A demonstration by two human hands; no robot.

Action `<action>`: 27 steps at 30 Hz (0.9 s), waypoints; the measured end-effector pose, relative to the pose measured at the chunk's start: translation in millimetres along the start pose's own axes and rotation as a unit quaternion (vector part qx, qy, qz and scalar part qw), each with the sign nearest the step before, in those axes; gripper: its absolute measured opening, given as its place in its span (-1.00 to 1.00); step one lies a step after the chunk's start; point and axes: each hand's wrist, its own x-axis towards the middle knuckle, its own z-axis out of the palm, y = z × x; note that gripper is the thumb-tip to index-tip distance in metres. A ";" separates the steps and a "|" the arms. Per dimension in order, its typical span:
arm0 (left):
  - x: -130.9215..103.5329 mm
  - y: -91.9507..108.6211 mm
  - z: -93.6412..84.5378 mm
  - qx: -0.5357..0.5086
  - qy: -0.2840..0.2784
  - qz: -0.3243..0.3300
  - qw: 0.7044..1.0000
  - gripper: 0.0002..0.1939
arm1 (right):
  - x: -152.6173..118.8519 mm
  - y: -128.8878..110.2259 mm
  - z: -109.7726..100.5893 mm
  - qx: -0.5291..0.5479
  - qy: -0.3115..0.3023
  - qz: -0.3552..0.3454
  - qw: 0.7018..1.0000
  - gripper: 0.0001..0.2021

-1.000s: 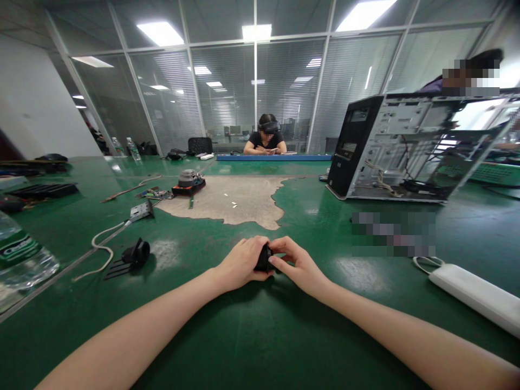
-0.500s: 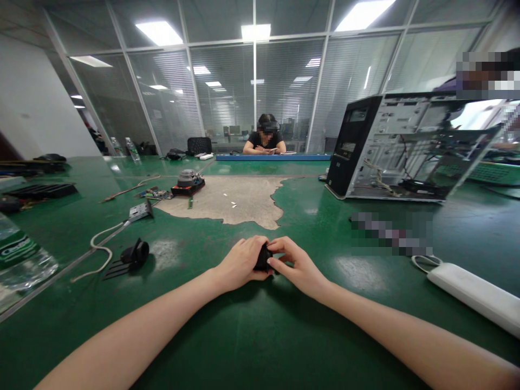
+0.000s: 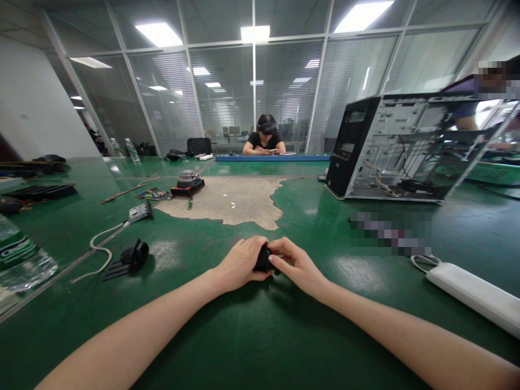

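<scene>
Green tabletop (image 3: pixel 260 336), worn through to a tan patch (image 3: pixel 247 200) around 12 o'clock from the hands, and that's the backdrop here. Going by the head view, the only one we've got: a small black part (image 3: pixel 262 261) sits right in the middle, between both hands, low over the table. The left hand (image 3: pixel 240 264) is curled pretty snugly round it, thumb underneath. The right hand (image 3: pixel 296 264) is half closed, thumb and fingertips pinched on the part's right side. Can't honestly tell whether its underside touches the table, the fingers cover too much.

Taking that part as the clock's centre: at 9 o'clock there's a black slotted piece (image 3: pixel 128 257) lying loose, with a clear bottle (image 3: pixel 24 254) beyond it. A round-topped unit (image 3: pixel 188 183) is at 10, on the patch's edge. Open PC case (image 3: pixel 357 146) standing at 2, its innards showing. White bar (image 3: pixel 471 292) with a cord loop at 3. Straight up at 12, another person (image 3: pixel 264 141) leans on the far side of the table.
</scene>
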 end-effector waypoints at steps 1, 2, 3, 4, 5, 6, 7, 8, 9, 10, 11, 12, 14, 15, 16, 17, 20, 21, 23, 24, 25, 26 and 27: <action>0.0 0.1 0.1 0.001 0.002 0.001 1.000 -0.47 | 0.2 -0.1 0.2 -0.007 0.009 -0.007 1.000 -0.84; 0.0 0.1 0.2 0.002 0.003 0.003 1.000 -0.46 | 0.4 0.1 0.5 -0.014 0.014 -0.011 1.000 -0.84; 0.0 0.1 0.4 0.003 0.003 0.003 1.000 -0.46 | 0.6 0.6 0.8 -0.017 0.016 -0.013 1.000 -0.84; -0.1 0.0 0.5 0.004 0.002 0.003 1.000 -0.46 | 0.8 1.3 1.1 -0.017 0.014 -0.010 1.000 -0.83; -0.1 -0.2 0.5 0.006 -0.001 0.002 1.000 -0.47 | 0.9 2.1 1.3 -0.015 0.012 -0.005 1.000 -0.81; -0.2 -0.5 0.5 0.008 -0.004 0.002 1.000 -0.47 | 0.9 2.9 1.4 -0.012 0.010 0.000 1.000 -0.79; -0.3 -0.7 0.5 0.010 -0.007 0.003 1.000 -0.47 | 1.0 3.5 1.4 -0.011 0.007 0.005 1.000 -0.78; -0.4 -1.0 0.4 0.012 -0.008 0.003 1.000 -0.46 | 1.0 3.9 1.3 -0.010 0.002 0.011 1.000 -0.76; -0.4 -1.2 0.2 0.013 -0.009 0.003 1.000 -0.46 | 0.9 4.0 1.1 -0.009 -0.005 0.019 1.000 -0.76; -0.4 -1.4 0.1 0.013 -0.010 0.003 1.000 -0.45 | 0.7 3.7 0.8 -0.007 -0.014 0.025 1.000 -0.76; -0.4 -1.5 0.0 0.013 -0.010 0.001 1.000 -0.45 | 0.5 3.2 0.6 -0.003 -0.023 0.029 0.999 -0.77; -0.4 -1.5 -0.1 0.011 -0.010 0.000 1.000 -0.45 | 0.3 2.5 0.5 0.002 -0.030 0.031 0.999 -0.78; -0.4 -1.3 -0.3 0.008 -0.011 -0.003 1.000 -0.46 | -0.1 1.1 0.5 0.013 -0.031 0.025 0.999 -0.80; -0.5 -1.1 -0.3 0.007 -0.010 -0.003 1.000 -0.46 | -0.2 0.7 0.6 0.015 -0.025 0.018 0.999 -0.81; -0.5 -0.8 -0.4 0.005 -0.009 -0.002 1.000 -0.46 | -0.2 0.7 0.9 0.013 -0.015 0.009 1.000 -0.82; -0.6 -0.5 -0.4 0.005 -0.007 -0.001 1.000 -0.46 | 0.0 1.0 1.1 0.009 -0.003 0.001 1.000 -0.84; -0.5 -0.1 -0.4 0.004 -0.003 0.000 1.000 -0.46 | 1.1 3.4 1.8 -0.002 0.012 -0.006 1.000 -0.84; -0.4 -0.1 -0.4 0.005 -0.002 0.000 1.000 -0.46 | 1.5 4.3 1.9 -0.001 0.010 -0.001 1.000 -0.83; -0.3 -0.4 -0.3 0.006 -0.002 -0.001 1.000 -0.46 | 2.0 5.2 1.9 0.001 0.005 0.010 1.000 -0.80; -0.3 -0.6 -0.2 0.007 -0.002 0.000 1.000 -0.46 | 2.0 5.2 1.9 0.002 0.002 0.015 1.000 -0.79; -0.2 -0.8 -0.1 0.008 -0.003 0.000 1.000 -0.46 | 2.0 4.9 1.8 0.001 -0.002 0.020 1.000 -0.78; -0.2 -1.1 0.0 0.009 -0.003 0.000 1.000 -0.46 | 1.8 4.3 1.8 0.001 -0.008 0.025 1.000 -0.77; -0.1 -1.3 0.2 0.009 -0.004 0.001 1.000 -0.46 | 1.5 3.7 1.7 0.002 -0.015 0.031 0.999 -0.78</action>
